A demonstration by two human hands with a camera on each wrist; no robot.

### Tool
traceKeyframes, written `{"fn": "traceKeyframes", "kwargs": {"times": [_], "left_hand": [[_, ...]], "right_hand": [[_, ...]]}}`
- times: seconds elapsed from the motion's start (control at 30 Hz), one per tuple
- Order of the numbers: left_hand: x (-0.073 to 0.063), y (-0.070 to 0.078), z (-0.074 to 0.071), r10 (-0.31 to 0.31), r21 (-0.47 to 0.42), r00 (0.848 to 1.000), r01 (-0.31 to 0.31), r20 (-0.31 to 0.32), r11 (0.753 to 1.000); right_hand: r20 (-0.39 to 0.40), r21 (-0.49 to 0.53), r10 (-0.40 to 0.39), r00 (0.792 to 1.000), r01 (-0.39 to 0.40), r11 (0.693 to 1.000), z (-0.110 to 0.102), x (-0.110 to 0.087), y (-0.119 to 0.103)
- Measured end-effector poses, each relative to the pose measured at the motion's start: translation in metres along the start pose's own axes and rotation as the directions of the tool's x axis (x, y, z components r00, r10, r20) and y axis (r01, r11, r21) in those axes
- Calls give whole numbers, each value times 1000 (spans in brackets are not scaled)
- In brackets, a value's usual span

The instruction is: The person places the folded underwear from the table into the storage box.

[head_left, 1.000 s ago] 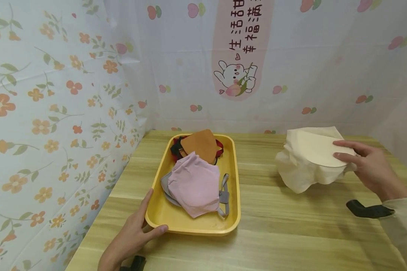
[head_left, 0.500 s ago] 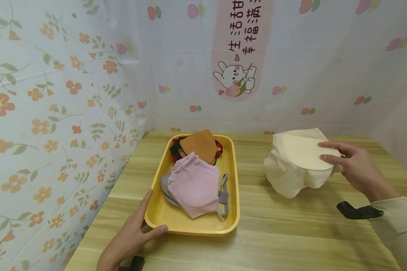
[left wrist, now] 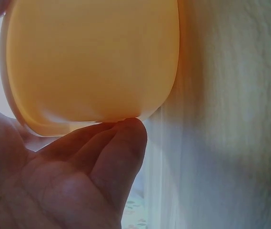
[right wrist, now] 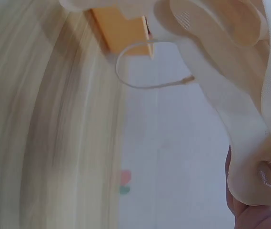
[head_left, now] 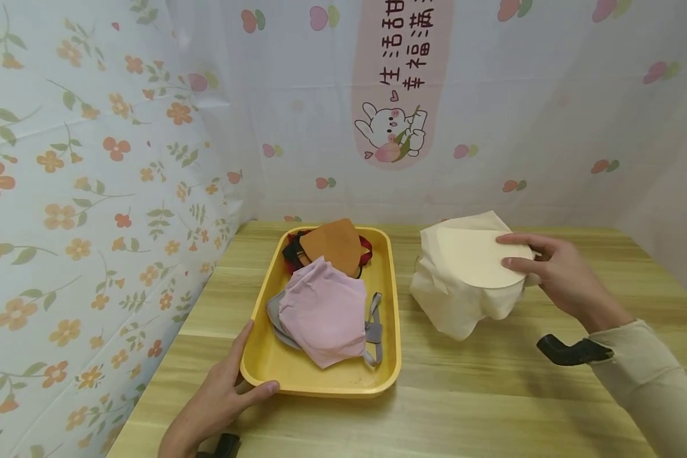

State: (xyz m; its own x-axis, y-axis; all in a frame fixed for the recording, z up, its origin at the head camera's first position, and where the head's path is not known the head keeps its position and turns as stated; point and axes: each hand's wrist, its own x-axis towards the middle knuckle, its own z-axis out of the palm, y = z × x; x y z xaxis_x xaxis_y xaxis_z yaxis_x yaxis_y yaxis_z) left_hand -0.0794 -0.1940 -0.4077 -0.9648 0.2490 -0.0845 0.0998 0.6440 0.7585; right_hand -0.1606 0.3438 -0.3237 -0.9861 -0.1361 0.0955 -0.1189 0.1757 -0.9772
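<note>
A cream fabric cap [head_left: 472, 254] with a stiff rounded bill hangs over the right half of the table. My right hand [head_left: 567, 273] pinches its bill, thumb and a finger on top and the other fingers hidden below. In the right wrist view, loose folds of the cap [right wrist: 211, 62] and a thin elastic loop [right wrist: 149, 87] show. My left hand [head_left: 223, 394] rests around the near left corner of a yellow tray [head_left: 252, 356], fingers along its outer side and thumb at the front rim. The left wrist view shows straight fingers [left wrist: 111, 152] against the tray wall [left wrist: 92, 62].
Inside the tray lie a pink cap [head_left: 323, 315] over a grey piece with a strap and buckle [head_left: 373, 332], and a brown-orange cap [head_left: 332, 247] over red and black straps. Printed sheets [head_left: 464, 114] hang behind and left of the wooden table [head_left: 469, 394].
My right hand has carried the cream cap leftward, nearer the tray's right side. The left hand keeps its place at the tray corner, and the caps in the tray lie as before.
</note>
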Motion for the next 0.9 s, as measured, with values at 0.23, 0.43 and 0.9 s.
{"fn": "traceKeyframes", "kwargs": {"times": [0.23,0.43,0.9], "left_hand": [[-1,-1,1,-3,-33,1000,3,16,999],[0,-1,-1,10,-25,1000,-10,1,1000],[-1,0,0,29,-24,1000,-29,-6,999]], "right_hand": [[20,9,-10,1000,9,1000,22,8,-14],[21,13,-12,1000,12,1000,41,15,-28],[126,59,-70,990,63,996,88,38,-40]]}}
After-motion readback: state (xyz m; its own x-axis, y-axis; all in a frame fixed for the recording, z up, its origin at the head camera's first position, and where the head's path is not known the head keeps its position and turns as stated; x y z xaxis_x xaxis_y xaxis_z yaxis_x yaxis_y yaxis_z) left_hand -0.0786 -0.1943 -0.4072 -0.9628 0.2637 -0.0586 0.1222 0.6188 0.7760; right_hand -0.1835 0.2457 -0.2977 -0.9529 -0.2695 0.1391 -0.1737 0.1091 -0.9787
